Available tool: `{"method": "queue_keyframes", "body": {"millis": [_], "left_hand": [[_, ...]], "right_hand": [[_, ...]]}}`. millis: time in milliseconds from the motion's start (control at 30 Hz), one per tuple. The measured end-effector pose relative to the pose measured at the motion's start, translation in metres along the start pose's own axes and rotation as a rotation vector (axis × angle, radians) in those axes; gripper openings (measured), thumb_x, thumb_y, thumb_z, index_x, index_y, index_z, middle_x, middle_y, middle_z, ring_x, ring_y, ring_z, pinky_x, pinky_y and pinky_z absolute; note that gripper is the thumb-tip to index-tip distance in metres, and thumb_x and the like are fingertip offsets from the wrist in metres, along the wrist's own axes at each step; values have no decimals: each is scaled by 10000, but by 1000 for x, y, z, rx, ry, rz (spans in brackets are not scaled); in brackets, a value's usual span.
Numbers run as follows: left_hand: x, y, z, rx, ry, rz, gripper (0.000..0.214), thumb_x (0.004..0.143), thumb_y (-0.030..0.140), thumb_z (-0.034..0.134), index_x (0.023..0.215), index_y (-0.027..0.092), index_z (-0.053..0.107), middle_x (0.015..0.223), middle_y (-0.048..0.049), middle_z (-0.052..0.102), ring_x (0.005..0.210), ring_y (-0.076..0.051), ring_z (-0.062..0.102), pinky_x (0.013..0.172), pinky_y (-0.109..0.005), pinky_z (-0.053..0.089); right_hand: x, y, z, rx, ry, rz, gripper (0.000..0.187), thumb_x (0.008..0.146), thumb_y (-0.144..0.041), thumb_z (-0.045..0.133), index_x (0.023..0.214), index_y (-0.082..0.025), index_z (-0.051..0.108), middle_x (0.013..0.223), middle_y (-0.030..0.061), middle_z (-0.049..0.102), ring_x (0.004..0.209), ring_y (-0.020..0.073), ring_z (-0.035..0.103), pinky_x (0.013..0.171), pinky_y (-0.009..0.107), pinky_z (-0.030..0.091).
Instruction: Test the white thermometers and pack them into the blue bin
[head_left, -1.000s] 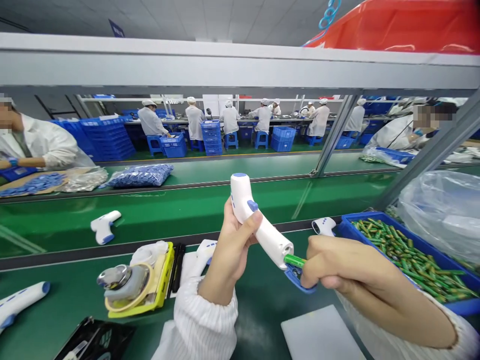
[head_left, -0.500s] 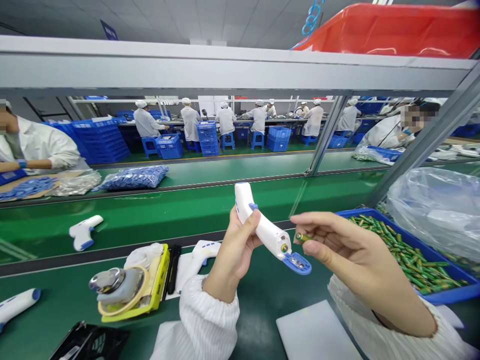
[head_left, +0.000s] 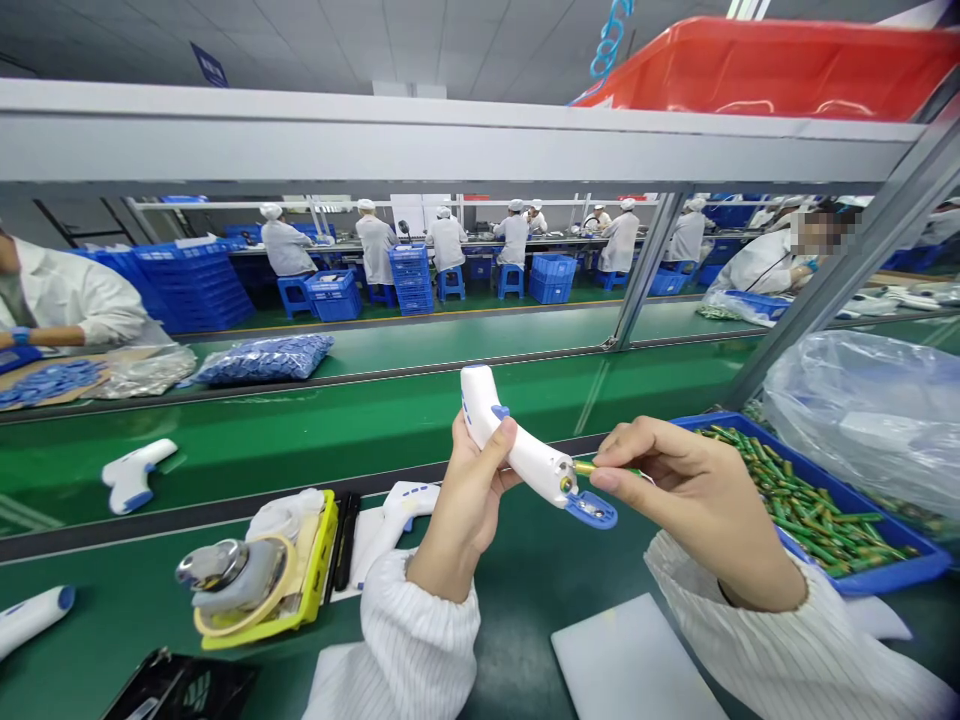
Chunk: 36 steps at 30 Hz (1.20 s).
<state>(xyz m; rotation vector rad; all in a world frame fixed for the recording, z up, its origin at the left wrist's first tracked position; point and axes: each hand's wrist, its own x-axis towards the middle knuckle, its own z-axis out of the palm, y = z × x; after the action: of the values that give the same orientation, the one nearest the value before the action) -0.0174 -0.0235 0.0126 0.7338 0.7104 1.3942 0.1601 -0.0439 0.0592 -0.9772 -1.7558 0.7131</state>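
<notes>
In my left hand (head_left: 480, 490) is a white infrared thermometer (head_left: 529, 452), gripped round its middle with the handle end tilted down to the right. Its blue battery cover (head_left: 592, 510) hangs open, and one battery end (head_left: 565, 484) shows inside the compartment. My right hand (head_left: 675, 490) pinches a green-and-gold battery (head_left: 585, 467) between thumb and fingers. The battery's tip is at the compartment opening; how far it reaches in I cannot tell. Beyond my right hand stands a blue tray (head_left: 892, 582) of loose batteries (head_left: 817, 500).
A yellow tray (head_left: 322, 560) with a pump bottle (head_left: 240, 570) stands left, beside another thermometer (head_left: 397, 515). One more thermometer (head_left: 135, 475) lies on the green belt (head_left: 315, 440). A white pad (head_left: 630, 655) lies in front. A shelf beam (head_left: 450, 140) crosses above.
My right hand has moved slightly left, bringing the battery from beside the thermometer to its open compartment. The thermometer on the belt has shifted left in view.
</notes>
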Motion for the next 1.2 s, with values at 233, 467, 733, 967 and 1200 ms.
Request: {"method": "queue_keyframes", "body": {"millis": [233, 467, 733, 967, 1200], "left_hand": [[4, -5, 0, -23, 5, -17, 578, 739, 481, 777, 1108, 207, 427, 916, 20, 500, 711, -77, 530, 602, -201, 502], [3, -10, 2, -13, -15, -6, 546, 776, 444, 754, 1144, 221, 418, 976, 5, 519, 764, -89, 550, 613, -199, 503], [3, -17, 6, -74, 83, 18, 611, 731, 427, 798, 1172, 246, 415, 1004, 9, 552, 821, -108, 584, 667, -225, 517], [1, -20, 8, -180, -71, -154, 469, 776, 418, 764, 1056, 158, 492, 910, -17, 547, 768, -103, 568, 681, -232, 518], [-2, -38, 18, 111, 123, 225, 694, 836, 386, 715, 1347, 316, 251, 1103, -7, 541, 982, -109, 575, 879, -238, 470]], "right_hand": [[2, 4, -1, 48, 34, -36, 180, 787, -302, 767, 683, -188, 674, 649, 23, 652, 592, 120, 610, 509, 190, 484], [1, 0, 0, -93, -3, -101, 192, 827, -269, 726, 666, -185, 663, 622, 0, 651, 548, 100, 588, 481, 182, 450], [-7, 9, 9, -363, 84, -481, 230, 973, -295, 544, 904, -161, 717, 771, 50, 646, 687, 121, 582, 605, 241, 454], [-9, 33, 25, 64, -191, -378, 502, 957, -532, 469, 1397, -298, 532, 1404, 102, 512, 1317, 271, 467, 1078, 424, 411], [-19, 46, 65, 1180, 136, 138, 75, 921, -311, 594, 974, -262, 614, 820, -9, 639, 1132, 167, 588, 1049, 381, 439]]}}
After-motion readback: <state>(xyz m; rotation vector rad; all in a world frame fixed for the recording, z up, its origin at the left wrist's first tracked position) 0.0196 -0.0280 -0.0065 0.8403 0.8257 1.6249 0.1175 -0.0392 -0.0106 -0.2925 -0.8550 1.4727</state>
